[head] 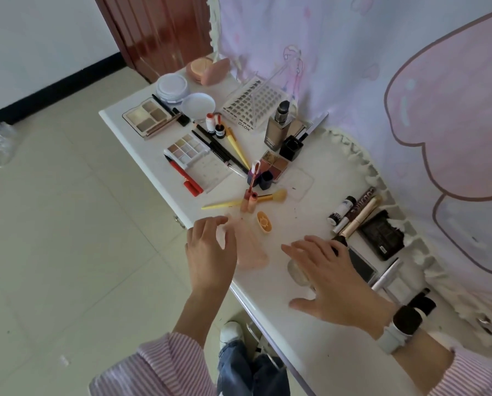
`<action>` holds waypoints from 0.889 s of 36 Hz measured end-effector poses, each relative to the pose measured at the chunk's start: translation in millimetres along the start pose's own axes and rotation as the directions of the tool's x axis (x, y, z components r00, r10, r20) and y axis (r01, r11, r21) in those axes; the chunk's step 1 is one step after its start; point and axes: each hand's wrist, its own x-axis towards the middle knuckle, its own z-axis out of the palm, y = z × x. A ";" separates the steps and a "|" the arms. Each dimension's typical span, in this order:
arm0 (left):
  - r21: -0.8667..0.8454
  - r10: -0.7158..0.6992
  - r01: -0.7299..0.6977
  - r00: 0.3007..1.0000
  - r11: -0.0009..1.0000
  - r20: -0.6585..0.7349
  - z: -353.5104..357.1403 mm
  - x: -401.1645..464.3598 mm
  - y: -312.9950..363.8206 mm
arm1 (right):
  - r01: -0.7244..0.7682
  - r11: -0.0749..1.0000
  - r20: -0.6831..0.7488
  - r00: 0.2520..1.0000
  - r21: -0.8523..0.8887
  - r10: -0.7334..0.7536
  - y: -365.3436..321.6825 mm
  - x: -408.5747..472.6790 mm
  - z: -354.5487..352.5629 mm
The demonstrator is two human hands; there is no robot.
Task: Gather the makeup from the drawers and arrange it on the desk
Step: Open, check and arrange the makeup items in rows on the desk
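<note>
the white desk (pixel 267 284) is crowded with makeup. the left hand (pixel 210 250) hangs over the near edge with fingers loosely curled, holding nothing, just beside a pale pink translucent piece (pixel 250 250) lying flat. the right hand (pixel 330 275) is spread wide, fingers straight, palm down over a small clear glass jar (pixel 297 271) (whether it actually touches the jar i cannot tell). a watch (pixel 402 327) sits on that wrist. between the hands and farther back lie an orange oval lid (pixel 264 222) and a yellow brush (pixel 247 200). two eyeshadow palettes (pixel 149 117) (pixel 187 148), a foundation bottle (pixel 277 124) and a lash tray (pixel 253 102) sit toward the far end, mascara tubes (pixel 350 214) to the right.
</note>
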 end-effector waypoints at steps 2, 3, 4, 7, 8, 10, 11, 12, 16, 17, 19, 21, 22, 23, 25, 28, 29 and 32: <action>0.002 0.035 -0.035 0.999 0.999 -0.006 1.7 -6.4 -1.7 | 0.045 0.990 -0.031 0.998 -0.131 -0.049 4.9 -6.9 5.8; -0.005 0.044 -0.044 0.999 0.999 -0.010 1.6 -9.0 -1.9 | 0.060 0.985 -0.062 0.996 -0.160 -0.070 7.1 -8.7 8.9; -0.013 0.047 -0.048 0.999 0.999 -0.014 1.0 -11.6 -1.5 | 0.068 0.984 -0.096 0.992 -0.165 -0.085 8.8 -8.9 11.4; -0.023 0.080 -0.080 0.996 0.997 -0.031 -0.5 -19.2 2.4 | 0.053 0.984 -0.191 0.978 -0.168 -0.085 9.9 -3.8 10.8; -0.026 0.095 -0.096 0.995 0.995 -0.035 -0.8 -22.1 3.8 | 0.053 0.984 -0.222 0.971 -0.170 -0.091 10.5 -1.7 10.0; -0.039 0.117 -0.117 0.993 0.992 -0.023 -0.7 -26.9 7.4 | 0.057 0.989 -0.264 0.960 -0.135 -0.091 12.0 1.8 9.2; -0.048 0.117 -0.118 0.993 0.992 -0.009 -0.4 -29.3 8.9 | 0.050 0.994 -0.280 0.957 -0.099 -0.076 12.1 2.5 8.6; -0.060 0.114 -0.113 0.993 0.992 0.010 -0.1 -31.9 10.0 | 0.038 0.997 -0.297 0.953 -0.064 -0.056 12.5 2.2 8.1; -0.145 0.102 -0.083 0.987 0.986 0.123 0.9 -40.9 14.9 | -0.031 0.967 -0.384 0.914 0.252 0.130 9.2 -1.4 -7.0; -0.177 0.101 -0.074 0.983 0.981 0.154 1.5 -42.7 17.1 | -0.065 0.897 -0.362 0.900 0.437 0.242 6.4 -2.0 -15.3; -0.247 0.088 -0.029 0.969 0.969 0.230 3.2 -46.9 22.1 | -0.144 0.614 -0.224 0.847 0.776 0.482 0.5 -2.6 -32.4; -0.315 0.059 0.057 0.936 0.947 0.346 4.2 -51.0 30.0 | -0.145 0.320 -0.108 0.747 0.936 0.656 -2.3 -2.5 -45.1; -0.338 0.052 0.099 0.910 0.936 0.412 4.6 -53.0 35.1 | -0.117 0.172 -0.039 0.708 0.978 0.706 -2.8 -2.3 -49.7; -0.356 0.053 0.136 0.879 0.925 0.474 5.2 -54.7 40.6 | -0.071 0.000 0.050 0.689 0.997 0.723 -2.6 -1.8 -53.0; -0.379 0.076 0.175 0.824 0.909 0.562 6.6 -57.3 52.0 | 0.042 -0.369 0.233 0.707 0.928 0.668 -3.5 -1.0 -58.8; -0.421 0.114 0.186 0.798 0.888 0.592 4.9 -58.3 61.6 | 0.061 -0.591 0.358 0.744 0.805 0.564 -7.1 -3.8 -64.7; -0.447 0.124 0.196 0.797 0.873 0.592 2.5 -57.8 62.6 | 0.023 -0.591 0.380 0.745 0.807 0.549 -8.8 -5.2 -65.7; -0.502 0.131 0.222 0.808 0.836 0.575 -8.3 -51.8 62.2 | -0.198 -0.448 0.438 0.727 0.872 0.530 -14.0 -12.7 -70.3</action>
